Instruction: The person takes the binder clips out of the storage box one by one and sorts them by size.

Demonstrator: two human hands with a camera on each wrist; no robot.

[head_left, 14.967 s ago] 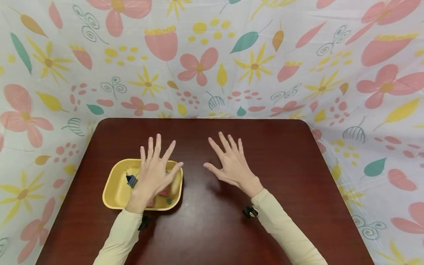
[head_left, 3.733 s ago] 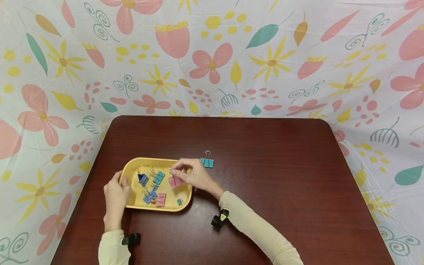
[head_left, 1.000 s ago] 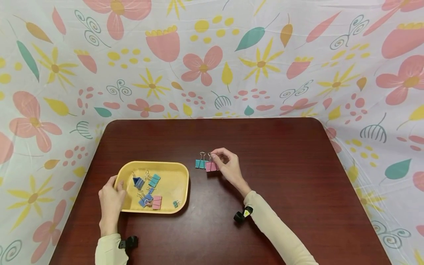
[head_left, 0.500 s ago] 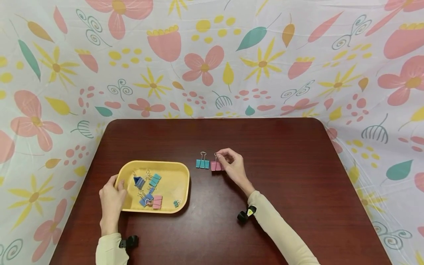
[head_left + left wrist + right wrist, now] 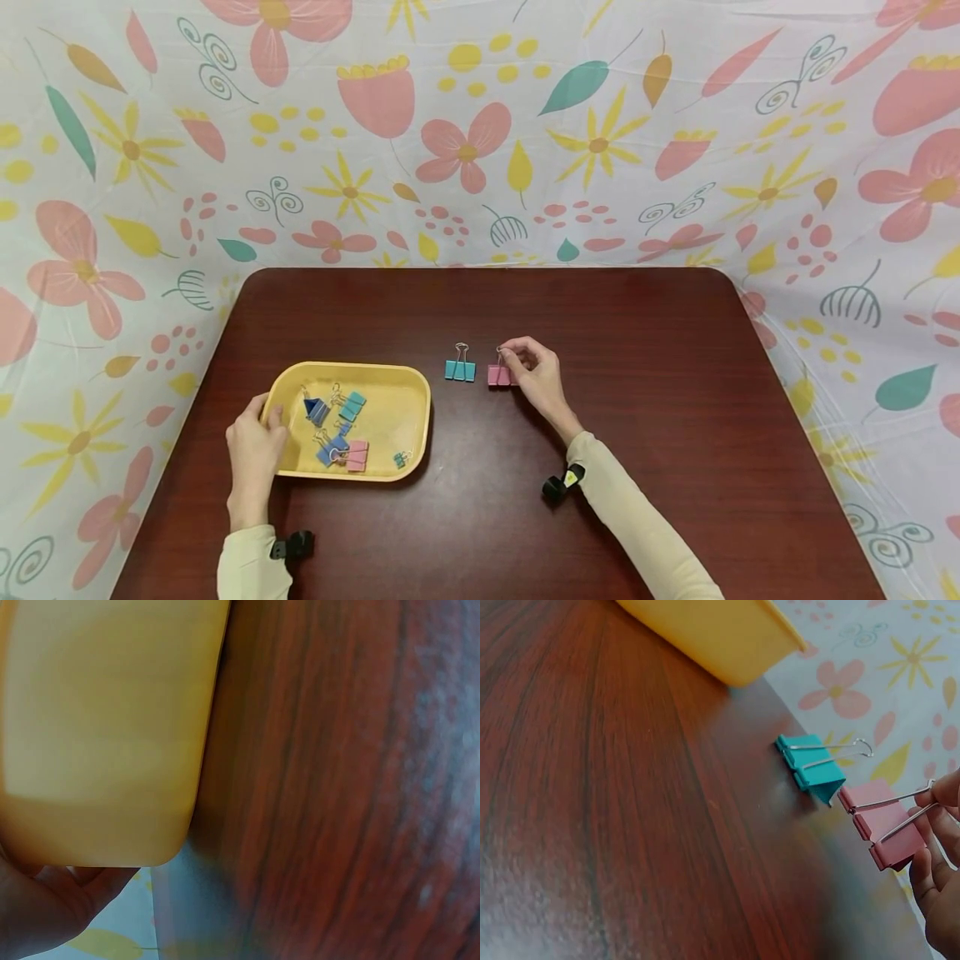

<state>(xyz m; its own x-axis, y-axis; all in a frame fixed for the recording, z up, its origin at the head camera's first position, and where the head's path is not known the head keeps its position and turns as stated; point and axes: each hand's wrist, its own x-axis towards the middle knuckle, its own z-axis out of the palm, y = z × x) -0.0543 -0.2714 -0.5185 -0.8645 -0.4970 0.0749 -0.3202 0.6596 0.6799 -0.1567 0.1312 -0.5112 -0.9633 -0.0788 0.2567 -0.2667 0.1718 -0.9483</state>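
Note:
My right hand pinches the wire handle of a pink binder clip at the table's middle. Just left of it stands a teal binder clip, its wire handles pointing to the far side; a narrow gap parts the two in the head view. In the right wrist view the pink clip shows thumb and fingers at its handles. My left hand grips the left end of a yellow tray, thumb over the rim and fingers outside.
Inside the tray lie several binder clips: a dark blue one, a teal one, blue ones, a pink one and a tiny green one. The dark red table ends at a flowered cloth.
Since 3.7 s ago the pink binder clip has come out of the tray to beside the teal one. Over the last second my right hand moved it slightly right, widening the gap. The left hand stays.

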